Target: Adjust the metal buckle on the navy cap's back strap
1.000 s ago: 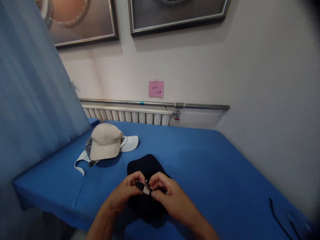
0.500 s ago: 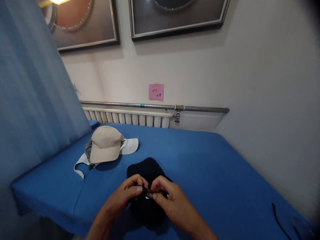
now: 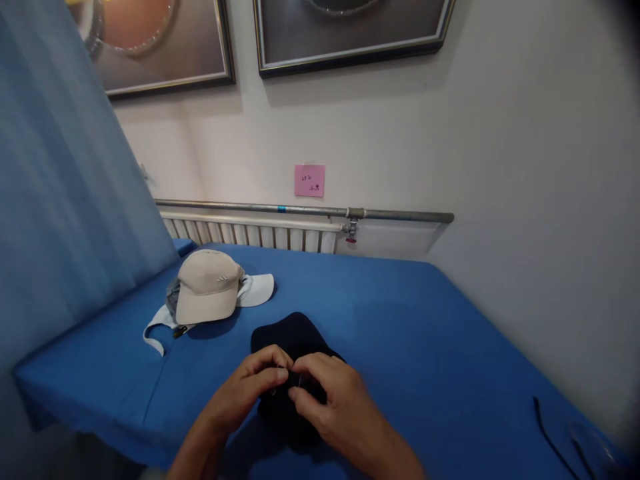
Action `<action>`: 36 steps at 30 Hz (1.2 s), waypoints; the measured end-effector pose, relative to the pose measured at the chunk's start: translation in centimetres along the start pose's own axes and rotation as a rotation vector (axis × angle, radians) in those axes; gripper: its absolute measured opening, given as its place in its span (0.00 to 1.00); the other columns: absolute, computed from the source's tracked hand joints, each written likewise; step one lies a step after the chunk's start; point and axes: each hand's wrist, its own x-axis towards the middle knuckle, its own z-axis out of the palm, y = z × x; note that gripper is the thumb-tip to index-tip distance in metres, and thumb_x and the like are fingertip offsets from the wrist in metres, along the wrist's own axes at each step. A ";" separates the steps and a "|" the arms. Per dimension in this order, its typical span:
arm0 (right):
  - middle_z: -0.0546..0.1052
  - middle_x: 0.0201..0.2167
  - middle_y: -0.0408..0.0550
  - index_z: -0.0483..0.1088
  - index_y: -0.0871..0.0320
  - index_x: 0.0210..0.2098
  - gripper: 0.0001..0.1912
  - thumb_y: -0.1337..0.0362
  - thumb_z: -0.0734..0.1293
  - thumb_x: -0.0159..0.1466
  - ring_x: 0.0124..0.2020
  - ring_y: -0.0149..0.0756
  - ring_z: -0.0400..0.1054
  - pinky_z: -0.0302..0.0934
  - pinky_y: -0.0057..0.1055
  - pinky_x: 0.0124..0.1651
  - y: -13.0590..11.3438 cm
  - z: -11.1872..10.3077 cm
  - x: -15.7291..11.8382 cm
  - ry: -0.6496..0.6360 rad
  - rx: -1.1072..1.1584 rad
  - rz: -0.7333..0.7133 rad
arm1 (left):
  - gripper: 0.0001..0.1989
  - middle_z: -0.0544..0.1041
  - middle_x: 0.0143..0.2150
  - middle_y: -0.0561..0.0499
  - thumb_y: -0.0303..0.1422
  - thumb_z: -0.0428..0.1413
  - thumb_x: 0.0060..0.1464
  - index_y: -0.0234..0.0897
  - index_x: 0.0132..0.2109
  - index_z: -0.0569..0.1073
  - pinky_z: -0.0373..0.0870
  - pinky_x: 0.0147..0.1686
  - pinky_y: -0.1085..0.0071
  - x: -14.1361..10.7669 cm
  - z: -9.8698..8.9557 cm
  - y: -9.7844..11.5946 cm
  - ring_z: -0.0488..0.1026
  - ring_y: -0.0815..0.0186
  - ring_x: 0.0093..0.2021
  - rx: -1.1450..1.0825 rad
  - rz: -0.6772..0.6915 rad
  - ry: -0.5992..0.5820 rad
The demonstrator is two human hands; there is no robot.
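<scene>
A dark baseball cap [image 3: 293, 327] lies on the blue-covered table in front of me, its brim toward the wall. My left hand [image 3: 247, 390] is closed, thumb and fingertips pinching the cap's dark back strap [image 3: 295, 380]. Against the other end of that strap, the thumb and forefinger of my right hand [image 3: 337, 397] are closed from the right. A thin bright edge shows between the hands, perhaps part of a buckle; its shape is too small to make out. Both hands hide much of the cap's rear opening.
To the left, a beige cap [image 3: 207, 287] rests on a white cap [image 3: 257, 290] and something grey. Eyeglasses [image 3: 553, 437] lie at the right edge of the blue table cover [image 3: 400, 320]. A blue curtain [image 3: 65, 173] hangs at left; a radiator [image 3: 255, 235] and pipe run behind.
My right hand has moved slightly left, nearer my left fingertips. The shiny piece that showed between the fingers is now mostly covered. The view has shifted a little.
</scene>
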 end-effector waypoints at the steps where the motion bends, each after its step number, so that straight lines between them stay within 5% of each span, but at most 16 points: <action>1: 0.77 0.35 0.42 0.72 0.53 0.35 0.04 0.67 0.67 0.60 0.37 0.35 0.67 0.55 0.33 0.42 0.1 0.1 0.0 0.010 -0.008 0.001 | 0.06 0.70 0.35 0.54 0.33 0.57 0.54 0.37 0.31 0.70 0.57 0.33 0.73 0.0 -0.1 0.1 0.60 0.68 0.32 0.000 -0.009 -0.002; 14: 0.75 0.34 0.42 0.72 0.55 0.35 0.05 0.70 0.65 0.60 0.34 0.32 0.67 0.58 0.29 0.37 0.1 0.1 0.1 0.025 0.135 -0.022 | 0.07 0.70 0.38 0.52 0.35 0.57 0.56 0.37 0.32 0.71 0.59 0.36 0.71 -0.3 -0.3 0.7 0.63 0.66 0.36 0.024 0.040 -0.018; 30: 0.74 0.29 0.41 0.71 0.54 0.33 0.04 0.68 0.64 0.61 0.29 0.30 0.65 0.55 0.27 0.32 0.2 -0.1 -0.1 -0.002 0.097 0.053 | 0.08 0.75 0.44 0.49 0.35 0.57 0.56 0.37 0.32 0.69 0.60 0.46 0.65 -1.1 -1.8 0.7 0.68 0.59 0.46 -0.032 0.013 0.043; 36: 0.75 0.29 0.41 0.71 0.53 0.35 0.07 0.69 0.64 0.59 0.31 0.33 0.65 0.54 0.31 0.37 0.5 0.1 0.0 0.011 -0.018 0.045 | 0.07 0.78 0.46 0.46 0.32 0.55 0.54 0.37 0.29 0.68 0.58 0.49 0.62 -1.4 -2.3 0.1 0.69 0.55 0.50 -0.068 -0.001 0.069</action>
